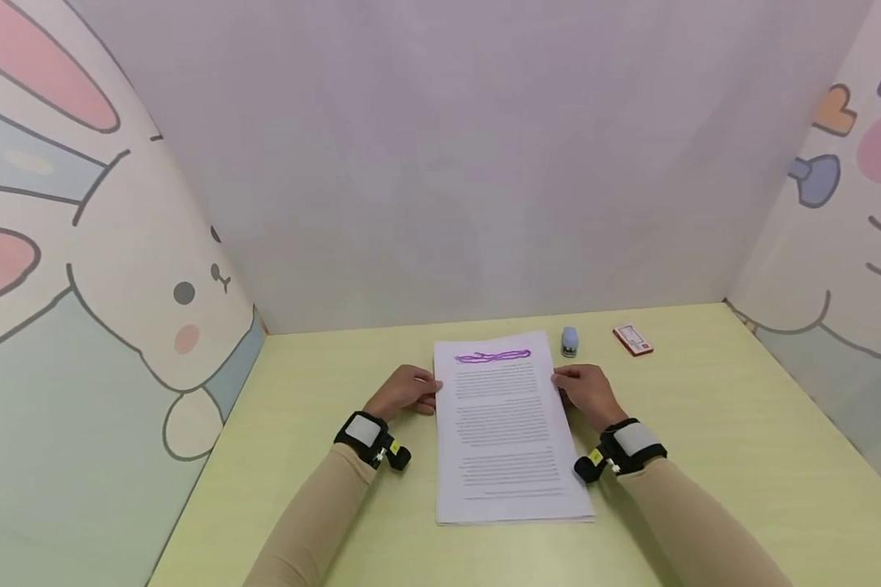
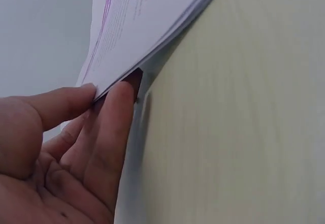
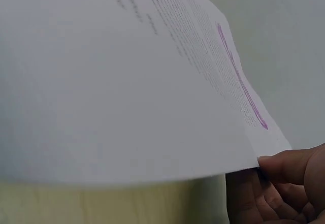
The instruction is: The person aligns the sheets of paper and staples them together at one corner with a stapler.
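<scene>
A stack of printed paper (image 1: 502,440) with a purple scribble across its top lies in front of me, its far end lifted off the table. My left hand (image 1: 409,390) pinches the stack's left edge near the top, thumb above and fingers underneath, as the left wrist view shows. On the opposite edge my right hand (image 1: 587,391) pinches the paper (image 3: 152,107) the same way, thumb on the printed face. Most fingers of both hands are hidden beneath the sheets in the head view.
Beyond the paper's top right corner stands a small blue stapler (image 1: 569,342). Farther right lies a red and white box (image 1: 633,339). The pale yellow table (image 1: 734,456) meets a plain back wall (image 1: 440,179), with cartoon-printed panels on both sides.
</scene>
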Motion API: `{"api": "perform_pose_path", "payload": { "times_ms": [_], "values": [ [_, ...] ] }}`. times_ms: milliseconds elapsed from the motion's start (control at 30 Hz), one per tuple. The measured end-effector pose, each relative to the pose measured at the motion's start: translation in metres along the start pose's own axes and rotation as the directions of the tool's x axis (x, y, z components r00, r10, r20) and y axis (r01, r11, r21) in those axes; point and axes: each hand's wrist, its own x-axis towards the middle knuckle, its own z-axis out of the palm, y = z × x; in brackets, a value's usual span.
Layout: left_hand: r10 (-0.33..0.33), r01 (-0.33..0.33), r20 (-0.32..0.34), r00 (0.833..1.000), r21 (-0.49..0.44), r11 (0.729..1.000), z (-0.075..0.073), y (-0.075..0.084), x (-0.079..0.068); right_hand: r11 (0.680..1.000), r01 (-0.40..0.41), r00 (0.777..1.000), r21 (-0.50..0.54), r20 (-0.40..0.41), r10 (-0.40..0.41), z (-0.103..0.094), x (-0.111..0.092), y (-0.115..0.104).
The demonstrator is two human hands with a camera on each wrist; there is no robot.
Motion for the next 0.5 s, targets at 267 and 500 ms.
{"api": "perform_pose_path", "payload": {
  "times_ms": [267, 500],
  "values": [
    [0.015, -0.015, 0.006, 1.000, -0.012, 1.000, -0.017, -0.010, 0.012, 1.000, -0.016, 1.000, 0.007, 0.013, 0.016, 0.013, 0.008, -0.002],
    [-0.011, 0.009, -0.046, 0.999, -0.039, 0.999, -0.021, -0.013, 0.018, 1.000, 0.003, 0.998, 0.004, 0.059, -0.003, 0.019, 0.010, -0.003]
  ]
}}
